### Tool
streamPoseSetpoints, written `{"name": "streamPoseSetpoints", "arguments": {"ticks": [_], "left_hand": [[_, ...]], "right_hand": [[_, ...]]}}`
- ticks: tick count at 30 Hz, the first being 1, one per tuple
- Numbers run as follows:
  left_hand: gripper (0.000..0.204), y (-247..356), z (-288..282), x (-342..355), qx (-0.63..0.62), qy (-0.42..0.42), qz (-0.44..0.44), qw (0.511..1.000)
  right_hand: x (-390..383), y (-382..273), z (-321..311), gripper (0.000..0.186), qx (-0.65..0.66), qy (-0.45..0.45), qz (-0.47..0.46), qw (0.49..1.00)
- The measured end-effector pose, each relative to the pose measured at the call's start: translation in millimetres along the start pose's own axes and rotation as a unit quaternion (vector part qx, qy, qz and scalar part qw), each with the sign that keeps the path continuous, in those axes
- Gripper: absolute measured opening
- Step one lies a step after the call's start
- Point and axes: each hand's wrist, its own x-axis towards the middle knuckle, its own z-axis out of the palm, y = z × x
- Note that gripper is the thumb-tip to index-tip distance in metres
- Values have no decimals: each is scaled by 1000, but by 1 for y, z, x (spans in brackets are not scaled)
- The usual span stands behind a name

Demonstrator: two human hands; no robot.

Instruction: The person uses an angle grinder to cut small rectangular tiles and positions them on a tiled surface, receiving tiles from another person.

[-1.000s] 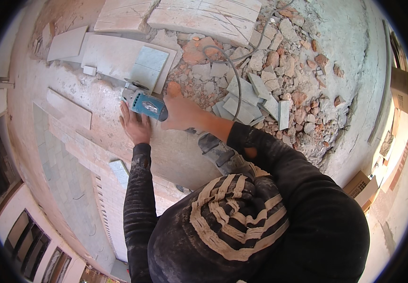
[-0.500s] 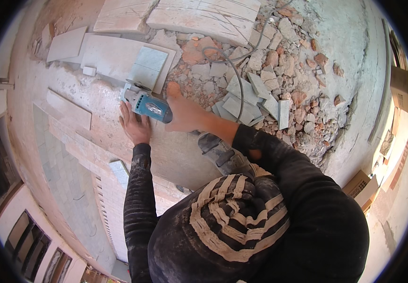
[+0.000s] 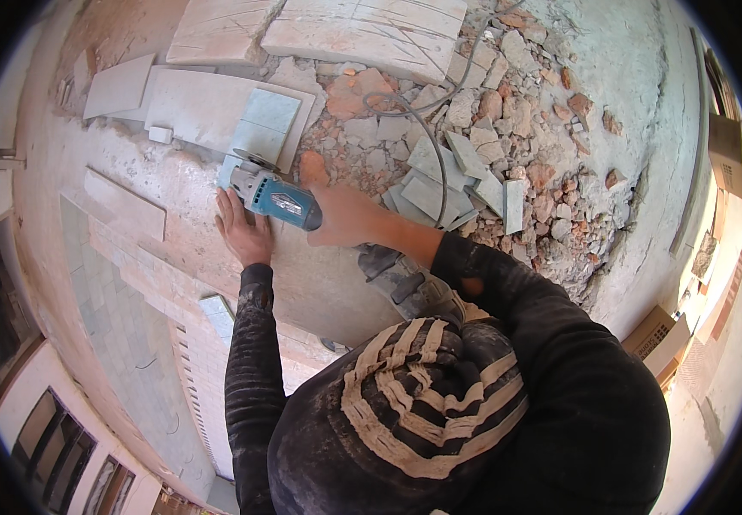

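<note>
- Blue-bodied angle grinder (image 3: 272, 199) sits in my right hand (image 3: 345, 216), my grip clenched around its rear body; its disc end points toward the pale tile (image 3: 259, 127) lying on a larger slab (image 3: 191, 107).
- My left hand (image 3: 245, 230) lies flat and released, palm down on the dusty stone slab (image 3: 319, 283), just beside the grinder and touching nothing else.
- Grey cable (image 3: 427, 137) loops away from the grinder over the rubble (image 3: 491, 129).
- Broken brick and tile pieces lie heaped on the floor past my right hand.
</note>
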Motion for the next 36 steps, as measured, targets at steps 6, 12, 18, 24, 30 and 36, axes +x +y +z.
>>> {"name": "streamPoseSetpoints", "arguments": {"ticks": [6,12,18,24,30,36], "left_hand": [[68,3,-1,1,3,-1,3,1000],[70,2,-1,1,6,-3,3,1000],[70,3,-2,0,4,-5,4,1000],[72,3,-1,0,-2,-9,0,1000],[72,-2,2,0,-2,-13,-2,1000],[69,0,0,2,-4,-14,3,1000]], "right_hand": [[-4,7,5,76,16,22,-10,1000],[-10,5,-2,68,10,13,-5,1000],[-10,4,-4,64,9,8,-4,1000],[-5,0,-6,57,10,20,-10,1000],[6,-2,-5,56,5,1,-3,1000],[13,-2,-3,59,12,-8,1,1000]]}}
